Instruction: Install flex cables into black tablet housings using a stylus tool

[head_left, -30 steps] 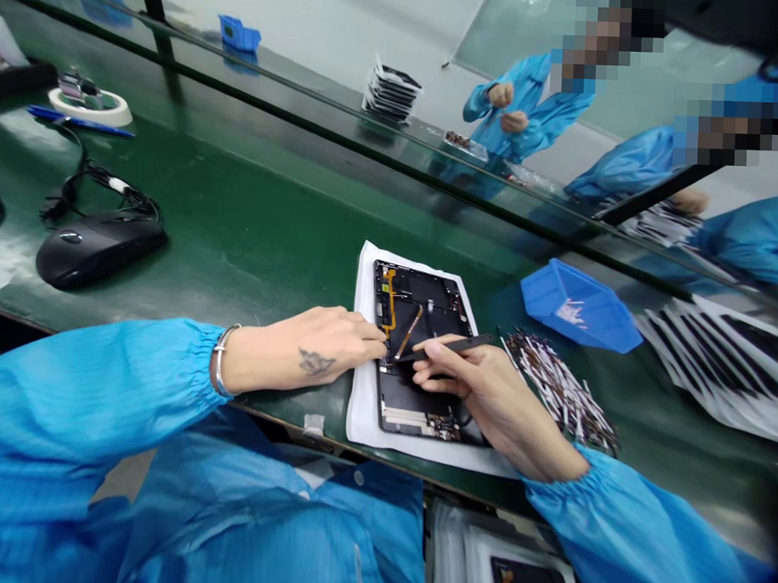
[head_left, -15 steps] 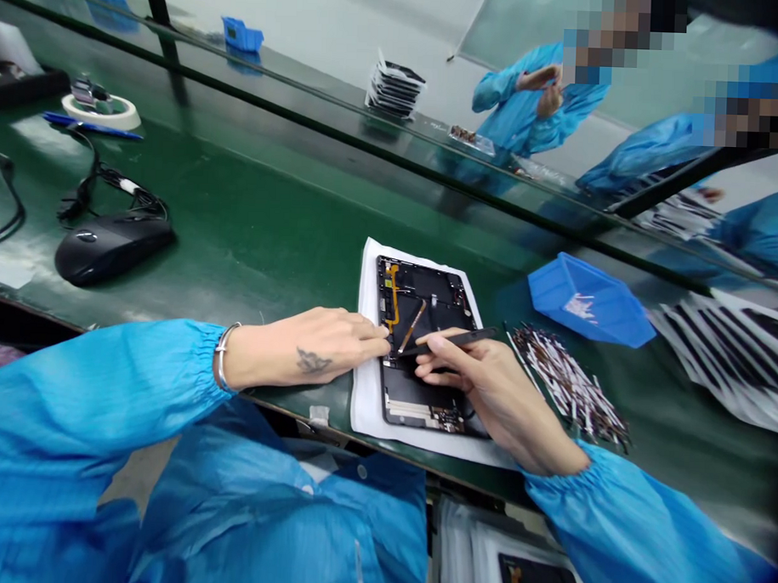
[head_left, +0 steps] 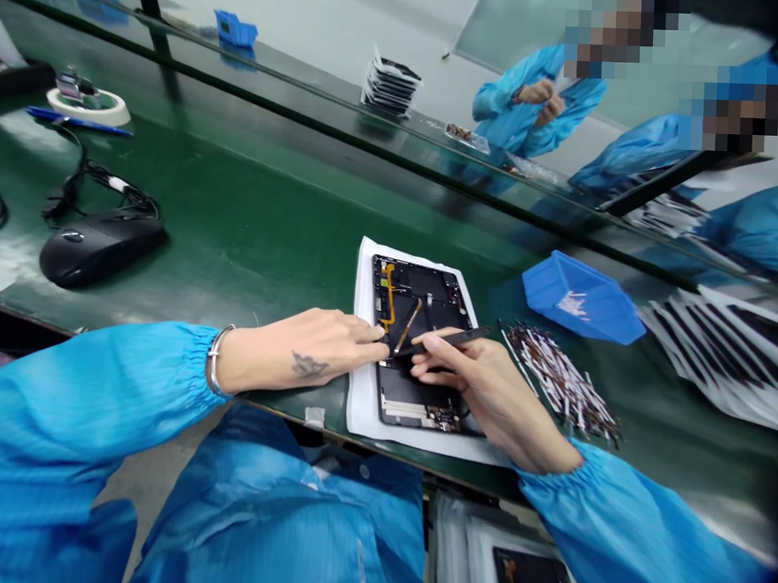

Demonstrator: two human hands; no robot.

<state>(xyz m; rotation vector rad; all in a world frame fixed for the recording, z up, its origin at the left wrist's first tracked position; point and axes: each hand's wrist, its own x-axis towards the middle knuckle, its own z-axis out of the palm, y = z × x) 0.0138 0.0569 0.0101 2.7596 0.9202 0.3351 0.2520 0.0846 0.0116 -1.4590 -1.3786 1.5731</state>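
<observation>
An opened tablet [head_left: 417, 394] with bare inner parts lies on a white foam sheet [head_left: 363, 414] at the table's front edge. My left hand [head_left: 314, 348] rests flat at its left side, fingers stretched out and their tips on the frame's edge; the thumb is hidden. Pinched in my right hand [head_left: 481, 375] are black tweezers [head_left: 457, 338], whose tips point at the tablet near my left fingertips. Beside those tips a thin brown flex cable [head_left: 408, 326] slants across the dark interior. An orange flex cable [head_left: 389, 300] runs along the upper left side.
Right of the tablet lies a pile of thin brown-and-white strips [head_left: 561, 378], with a blue bin [head_left: 580, 298] behind it. Wrapped panels [head_left: 724, 363] stand farther right. At left are a black mouse [head_left: 100, 247] and a tape roll [head_left: 111, 112]. Co-workers in blue [head_left: 523, 92] are beyond the glass shelf.
The view has shifted slightly, so the table things sit a little farther left. Both hands and the tweezers keep nearly the same place on the tablet.
</observation>
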